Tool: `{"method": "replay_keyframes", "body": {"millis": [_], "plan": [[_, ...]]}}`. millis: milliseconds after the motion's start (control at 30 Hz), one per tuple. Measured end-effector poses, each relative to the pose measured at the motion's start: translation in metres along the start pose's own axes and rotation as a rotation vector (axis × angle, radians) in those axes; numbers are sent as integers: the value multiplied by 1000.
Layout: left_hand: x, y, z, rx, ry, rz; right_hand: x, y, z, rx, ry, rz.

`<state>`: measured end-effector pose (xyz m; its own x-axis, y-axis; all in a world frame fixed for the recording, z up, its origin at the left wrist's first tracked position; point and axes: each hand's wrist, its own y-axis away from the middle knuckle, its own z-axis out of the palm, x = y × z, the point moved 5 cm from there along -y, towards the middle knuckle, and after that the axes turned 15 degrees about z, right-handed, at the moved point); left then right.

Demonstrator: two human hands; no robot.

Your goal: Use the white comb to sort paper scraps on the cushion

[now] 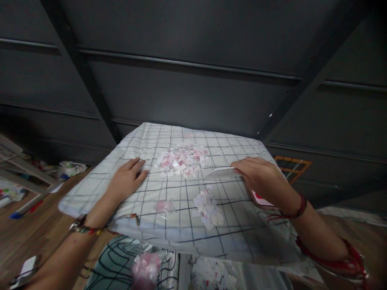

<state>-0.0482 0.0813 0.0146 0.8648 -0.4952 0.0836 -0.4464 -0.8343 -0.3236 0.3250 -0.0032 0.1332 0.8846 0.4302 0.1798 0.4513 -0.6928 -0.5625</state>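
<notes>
My left hand (pixel 128 179) rests on the white checked cloth (pixel 178 193), fingers loosely spread, holding nothing. In my right hand (pixel 256 171) is a thin, flat white piece with faint stripes (pixel 222 172); its exact kind is unclear. Its far end points left, close to a wide pile of small white and pink paper pieces (pixel 184 159). Nearer to me lies a smaller heap of mostly white paper pieces (pixel 208 209). Left of that heap is a small clear bag with pink contents (pixel 165 206). Partly behind my right wrist sits a red and white object (pixel 262 199).
Below the table's front edge are a clear bin with paper pieces (pixel 213 274) and pink plastic-wrapped packets (pixel 146 268). A dark panelled wall (pixel 187 96) borders the far side. An orange frame (pixel 293 167) leans at right, and a ladder-like stand (pixel 33 183) is at left.
</notes>
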Motion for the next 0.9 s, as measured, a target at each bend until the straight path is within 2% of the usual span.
{"method": "replay_keyframes", "body": {"millis": [67,233,333,467,600,733,900], "plan": [[-1,0,1,-6,7,4,-9,-3,3,-11,-3,14],[0,-1,1,-28,3,0,-40,-19,-5,62,-58,-90],[0,-1,1,-42,-2,-10,-43,-23,-11,82,-84,-89],[0,0,1,-41,0,-11,-41,-20,-10,44,-39,-59],[-1,0,2,-23,-3,-7,-57,-20,-8,9,-38,-95],[-1,1,1,-26,2,-3,-73,-25,-21,56,-99,-167],[0,1,0,-31,15,-9,-70,-25,-30,69,-63,-153]]}}
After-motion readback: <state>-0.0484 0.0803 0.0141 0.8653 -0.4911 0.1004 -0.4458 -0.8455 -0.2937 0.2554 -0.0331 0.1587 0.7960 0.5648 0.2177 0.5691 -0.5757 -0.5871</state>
